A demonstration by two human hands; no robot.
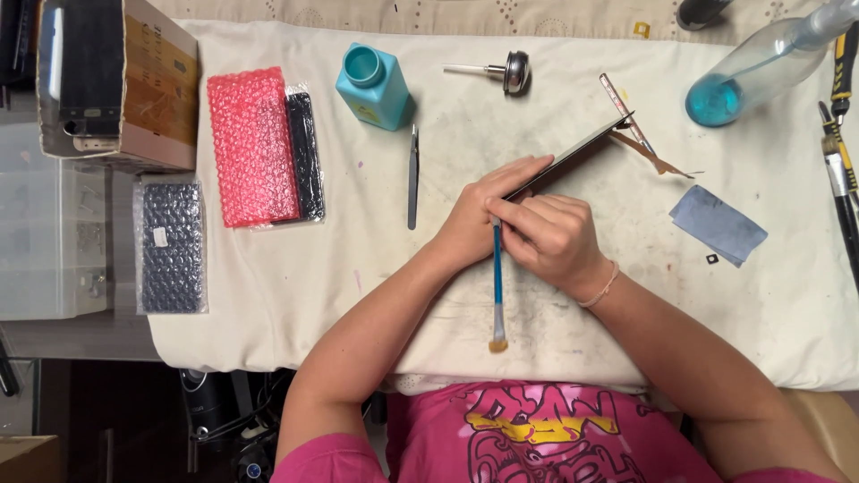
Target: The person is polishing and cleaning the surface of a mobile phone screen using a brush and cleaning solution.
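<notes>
Head view, looking down: we hold a thin dark panel (573, 156) on its edge near the middle of the cloth-covered table (295, 268), its far end tilted up toward the back right. Our left hand (479, 215) curls around the panel's near end, fingers grasping it from the left. Our right hand (555, 237) is closed beside it, touching the left, fingers clenched on the upper end of a blue-handled brush (497, 286); the brush hangs toward us, bristles near the front edge of the cloth. A thin bracelet (604, 288) circles the right wrist.

Just left of our hands, metal tweezers (412, 177) lie pointing away from us. Behind them, toward the back edge, stands a teal square bottle (372, 85) with its top open, and beside it lies a metal pump cap (512, 72). At the panel's far tip lie a narrow strip (626, 112) and a brown sliver (658, 159). A grey cloth (718, 224) rests toward the right edge, a small black square part (712, 259) just in front of it. At the back right corner, a clear bottle (761, 67) of blue liquid lies on its side. Hand tools (841, 152) line the right edge.

On the left side lie a pink bubble-wrap pouch (252, 148) with a dark one (306, 154) touching it, another bubble-wrapped dark piece (170, 246) at the left edge, and a cardboard box (116, 80) at the back left corner.
</notes>
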